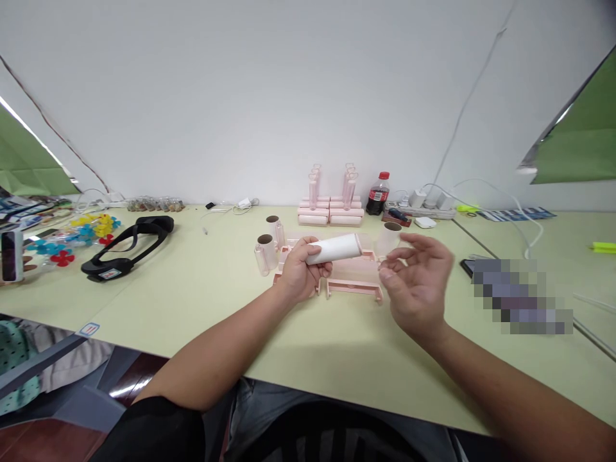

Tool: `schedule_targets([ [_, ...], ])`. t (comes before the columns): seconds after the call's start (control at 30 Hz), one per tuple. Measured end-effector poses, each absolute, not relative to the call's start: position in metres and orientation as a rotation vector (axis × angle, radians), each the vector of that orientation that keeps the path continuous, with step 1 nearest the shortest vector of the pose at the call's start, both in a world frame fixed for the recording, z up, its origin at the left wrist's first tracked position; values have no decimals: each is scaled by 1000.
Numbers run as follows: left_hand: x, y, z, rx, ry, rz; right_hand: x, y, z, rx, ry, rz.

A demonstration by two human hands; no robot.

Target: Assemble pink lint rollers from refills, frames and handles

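Note:
My left hand [304, 273] is wrapped round a white lint roller refill [334, 249], held tilted above the table. Just right of its end, my right hand [418, 282] has thumb and fingertips pinched together; whatever is between them is too small to make out. Below the hands lie pink plastic frames [355, 292], partly hidden by my left hand. Beyond my right fingers stands another upright roll [389, 239] with a brown core. To the left are an upright roll [268, 251] and a second roll [273, 223], with clear pink handles [261, 262] beside them.
At the wall stand stacked pink-and-white rollers [331, 215] with upright clear handles, a cola bottle [378, 194] and a power strip [428, 210]. A blurred-out phone [522, 298] lies to the right. A black headset [128, 250] and coloured flower shapes [62, 247] lie left.

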State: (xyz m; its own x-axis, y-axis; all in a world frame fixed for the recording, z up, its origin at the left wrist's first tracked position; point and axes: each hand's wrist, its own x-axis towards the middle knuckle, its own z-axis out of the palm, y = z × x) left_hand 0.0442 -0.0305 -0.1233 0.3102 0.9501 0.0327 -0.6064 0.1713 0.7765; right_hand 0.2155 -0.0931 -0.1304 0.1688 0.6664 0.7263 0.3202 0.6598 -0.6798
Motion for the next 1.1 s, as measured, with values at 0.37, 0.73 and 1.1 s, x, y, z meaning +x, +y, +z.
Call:
schedule_targets([
  [0.37,42,-31,-118,825,528,1241,231,-85,-129,-1141,-1805,200],
  [0.73,45,-27,-123,817,572,1235,218,-89,-131,-1420,-2539,104],
  [1.1,46,-28,-121,790,593,1220,218,-91,-127,-1497,-2546,45],
])
